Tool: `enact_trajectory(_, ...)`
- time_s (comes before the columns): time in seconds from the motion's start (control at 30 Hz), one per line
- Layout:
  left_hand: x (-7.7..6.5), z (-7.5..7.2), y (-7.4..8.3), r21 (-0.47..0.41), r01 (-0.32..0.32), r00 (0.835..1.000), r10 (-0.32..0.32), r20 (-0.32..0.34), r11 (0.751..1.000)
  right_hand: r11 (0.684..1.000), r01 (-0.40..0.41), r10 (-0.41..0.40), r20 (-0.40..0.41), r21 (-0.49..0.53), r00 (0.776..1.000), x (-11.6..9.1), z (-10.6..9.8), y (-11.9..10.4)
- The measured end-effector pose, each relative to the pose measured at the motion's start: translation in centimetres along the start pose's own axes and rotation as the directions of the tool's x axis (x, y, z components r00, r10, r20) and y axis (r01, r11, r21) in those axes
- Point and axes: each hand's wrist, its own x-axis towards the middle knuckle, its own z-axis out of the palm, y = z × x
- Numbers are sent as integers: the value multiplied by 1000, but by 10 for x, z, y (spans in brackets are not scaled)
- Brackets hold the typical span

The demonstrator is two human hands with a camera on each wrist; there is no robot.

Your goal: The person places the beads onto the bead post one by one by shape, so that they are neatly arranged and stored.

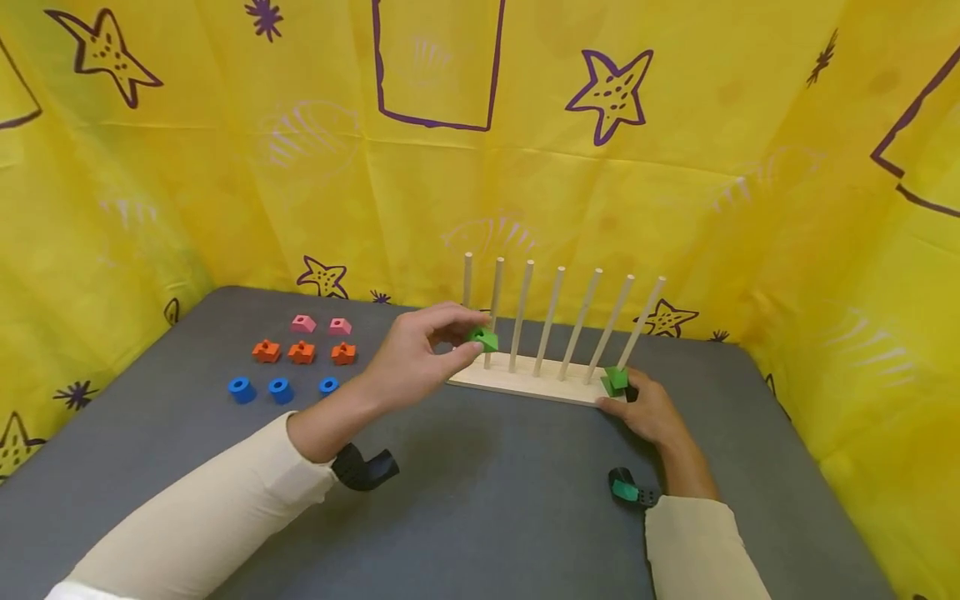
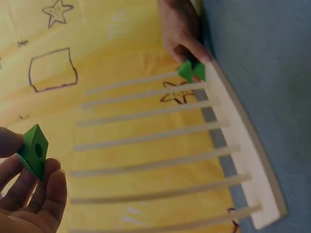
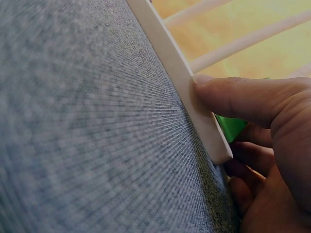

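My left hand [image 1: 414, 354] pinches a green block [image 2: 35, 151] between thumb and fingers, and a round hole shows in the block's face. The block hangs in the air by the left pegs of a wooden peg rack [image 1: 517, 382], apart from the table. At the rack's right end my right hand [image 1: 651, 410] grips the base, its thumb [image 3: 228, 94] on the front edge and its other fingers behind. Green pieces [image 1: 616, 381] sit low on the rightmost peg beside that hand; in the right wrist view the thumb partly hides them.
On the left of the grey table [image 1: 480, 517] lie pink blocks [image 1: 303, 323], orange notched blocks [image 1: 302, 352] and blue cylinders [image 1: 242, 389], in rows. Several upright pegs [image 1: 551, 321] rise from the rack. A yellow patterned cloth [image 1: 480, 183] hangs behind and at both sides.
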Motion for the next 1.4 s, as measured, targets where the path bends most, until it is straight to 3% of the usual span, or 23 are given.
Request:
enact_trajectory(0.4, 64, 46, 23, -49, -9, 998, 12, 54, 999, 1000, -6, 6, 1, 14, 1000, 2, -3, -3)
enact_trajectory(0.7, 114, 76, 33, -145, 119, 992, -111, 61, 982, 1000, -10, 10, 12, 19, 1000, 0, -4, 0)
enact_trajectory(0.87, 129, 94, 36, -181, 97, 995, -90, 43, 979, 999, -15, 15, 14, 29, 1000, -2, -5, 0)
enact_trajectory(1.13, 150, 121, 38, -133, 186, 981, -177, 82, 973, 999, -5, 4, 12, 49, 1000, -2, -6, 2)
enact_trajectory(1.27, 158, 130, 35, -99, 202, 978, -195, 75, 974, 999, 10, -10, 1, 50, 1000, -1, -6, 3)
enact_trajectory(1.4, 164, 135, 28, -118, 226, 974, -220, 60, 967, 998, 20, -20, 3, 52, 1000, 0, -5, 3)
